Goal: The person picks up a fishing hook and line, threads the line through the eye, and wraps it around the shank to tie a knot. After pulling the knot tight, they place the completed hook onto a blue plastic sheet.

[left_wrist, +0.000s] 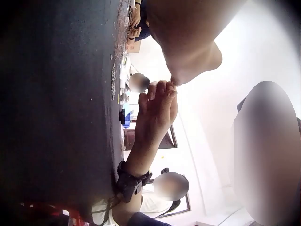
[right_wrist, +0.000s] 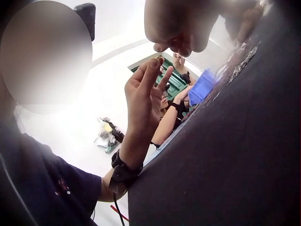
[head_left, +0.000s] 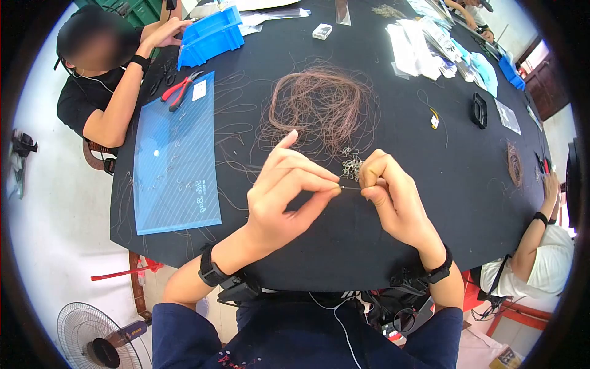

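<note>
In the head view my left hand (head_left: 286,187) pinches a tiny shiny piece between thumb and index finger, its other fingers spread upward. A short thin line (head_left: 351,188) runs from there to my right hand (head_left: 393,194), whose thumb and curled index finger pinch its other end. What the tiny piece is, I cannot tell. Just beyond the fingertips lies a small pile of bent metal pieces (head_left: 351,168). Behind it spreads a loose tangle of thin brown line (head_left: 316,111). Both wrist views show the two hands meeting fingertip to fingertip above the dark table.
On the left lies a blue translucent sheet (head_left: 175,166) with red-handled pliers (head_left: 178,92) on it. A blue bin (head_left: 212,38) stands at the far left. Papers (head_left: 424,49), a black tray (head_left: 479,111) and a smaller brown coil (head_left: 514,165) lie to the right. Other people sit around the table.
</note>
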Motion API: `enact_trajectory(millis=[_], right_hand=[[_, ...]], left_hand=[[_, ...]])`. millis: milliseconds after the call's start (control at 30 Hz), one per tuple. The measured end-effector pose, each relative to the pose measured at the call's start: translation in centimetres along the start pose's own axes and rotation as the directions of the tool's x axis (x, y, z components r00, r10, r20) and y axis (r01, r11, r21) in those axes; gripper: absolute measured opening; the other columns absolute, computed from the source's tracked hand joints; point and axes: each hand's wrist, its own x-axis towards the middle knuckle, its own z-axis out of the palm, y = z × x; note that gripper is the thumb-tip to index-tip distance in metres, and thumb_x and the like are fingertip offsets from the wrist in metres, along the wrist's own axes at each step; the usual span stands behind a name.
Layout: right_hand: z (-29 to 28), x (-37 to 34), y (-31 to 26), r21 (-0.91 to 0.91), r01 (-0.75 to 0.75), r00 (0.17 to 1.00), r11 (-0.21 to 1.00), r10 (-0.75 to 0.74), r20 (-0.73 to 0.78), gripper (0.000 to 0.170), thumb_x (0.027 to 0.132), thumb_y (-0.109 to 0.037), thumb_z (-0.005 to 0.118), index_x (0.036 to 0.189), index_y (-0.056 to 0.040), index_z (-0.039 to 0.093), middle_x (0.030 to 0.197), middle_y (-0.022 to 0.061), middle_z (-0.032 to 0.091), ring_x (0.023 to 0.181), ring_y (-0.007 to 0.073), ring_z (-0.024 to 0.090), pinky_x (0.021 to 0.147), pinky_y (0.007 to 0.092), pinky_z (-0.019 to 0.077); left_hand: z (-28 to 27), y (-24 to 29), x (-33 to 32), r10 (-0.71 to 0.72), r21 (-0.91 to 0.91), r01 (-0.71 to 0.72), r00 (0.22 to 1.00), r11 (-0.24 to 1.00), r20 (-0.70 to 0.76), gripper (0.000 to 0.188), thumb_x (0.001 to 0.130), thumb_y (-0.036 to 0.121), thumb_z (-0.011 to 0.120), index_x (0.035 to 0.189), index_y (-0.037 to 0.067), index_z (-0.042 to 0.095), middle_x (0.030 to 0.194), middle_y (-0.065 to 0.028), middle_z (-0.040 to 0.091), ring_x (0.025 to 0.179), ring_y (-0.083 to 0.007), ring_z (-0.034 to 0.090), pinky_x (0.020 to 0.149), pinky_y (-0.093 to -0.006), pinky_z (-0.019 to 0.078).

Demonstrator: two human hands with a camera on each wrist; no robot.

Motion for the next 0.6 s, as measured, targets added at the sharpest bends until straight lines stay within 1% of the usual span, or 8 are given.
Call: enact_trajectory(millis=[133,167,233,267,367,433,533,600], right_hand=[[-0.8,0.1,0.3,-0.067,-0.002,0.997,0.998,-0.003,-0.071,0.014,0.085,0.002,0.057,0.087,-0.0005,0.044,0.082,0.0096,0.046,0.07,0.0215,0.047,0.067,0.0294,0.0419],[-1.1,0.1,0.7,-0.043,0.001,0.995,0.999,-0.005,-0.104,0.012,0.087,0.002,0.056,0.088,-0.0002,0.044,0.082,0.0087,0.046,0.07,0.0182,0.047,0.064,0.0275,0.0424],[-1.4,0.2,0.9,-0.015,-0.028,0.979,0.999,0.025,-0.202,0.009,0.089,0.001,0.054,0.089,0.0,0.045,0.083,0.0074,0.046,0.071,0.0144,0.046,0.063,0.0253,0.043],[-1.8,0.2,0.9,-0.039,-0.041,0.976,0.998,0.031,-0.214,0.008,0.091,-0.001,0.052,0.09,0.0001,0.045,0.084,0.007,0.046,0.071,0.0123,0.046,0.063,0.0245,0.0438],[-3.0,0.4,1.6,-0.133,-0.029,0.948,0.991,-0.015,-0.319,0.009,0.094,-0.006,0.05,0.089,-0.0007,0.045,0.083,0.0058,0.045,0.07,0.0116,0.045,0.064,0.0245,0.0435],[-4.1,0.6,2.4,-0.234,-0.031,0.915,0.972,-0.067,-0.397,0.009,0.096,-0.007,0.048,0.088,-0.002,0.046,0.079,0.0028,0.045,0.069,0.0093,0.044,0.062,0.0228,0.0401],[-5.0,0.7,2.9,-0.265,-0.094,0.864,0.96,-0.054,-0.5,0.009,0.096,-0.007,0.047,0.088,-0.0034,0.046,0.076,0.0014,0.045,0.066,0.0077,0.042,0.061,0.022,0.0383],[-5.4,0.8,3.3,-0.274,-0.117,0.853,0.955,-0.045,-0.519,0.009,0.097,-0.007,0.046,0.089,-0.0035,0.046,0.075,0.0011,0.045,0.066,0.0076,0.042,0.061,0.022,0.038]], left_hand=[[-0.5,-0.8,0.4,-0.028,0.002,0.028,0.998,1.0,-0.064,0.016,0.069,-0.003,0.074,0.077,0.008,0.066,0.082,-0.0021,0.068,0.078,-0.0168,0.063,0.1,-0.0478,0.0398],[-0.6,-1.1,0.5,-0.033,-0.001,0.033,0.996,0.999,-0.086,0.015,0.07,-0.003,0.073,0.077,0.008,0.066,0.082,-0.0022,0.069,0.079,-0.017,0.063,0.1,-0.0476,0.0401],[-0.8,-1.9,0.5,-0.076,-0.034,0.072,0.989,0.997,-0.129,0.012,0.074,-0.002,0.071,0.078,0.007,0.064,0.083,-0.0034,0.069,0.081,-0.0171,0.063,0.099,-0.0474,0.0405],[-1.0,-2.1,0.5,-0.104,-0.045,0.098,0.983,0.994,-0.15,0.011,0.075,-0.002,0.071,0.078,0.007,0.064,0.084,-0.0037,0.069,0.082,-0.017,0.062,0.099,-0.0474,0.0404],[-1.6,-2.9,0.7,-0.161,-0.067,0.15,0.963,0.986,-0.215,0.009,0.078,-0.002,0.069,0.079,0.005,0.063,0.084,-0.0046,0.069,0.085,-0.0172,0.062,0.1,-0.0474,0.039],[-1.9,-3.3,0.8,-0.191,-0.088,0.175,0.955,0.981,-0.228,0.007,0.08,-0.001,0.068,0.08,0.003,0.063,0.086,-0.0057,0.068,0.085,-0.0158,0.061,0.101,-0.0467,0.0387],[-2.2,-3.6,1.0,-0.296,-0.218,0.243,0.919,0.945,-0.259,0.003,0.083,0.0,0.066,0.084,0.001,0.064,0.09,-0.0066,0.067,0.088,-0.0144,0.06,0.101,-0.0427,0.0393],[-2.5,-3.7,1.1,-0.366,-0.306,0.277,0.885,0.911,-0.288,0.003,0.085,0.001,0.066,0.087,-0.001,0.064,0.093,-0.0076,0.066,0.09,-0.0137,0.06,0.098,-0.0376,0.0419]])
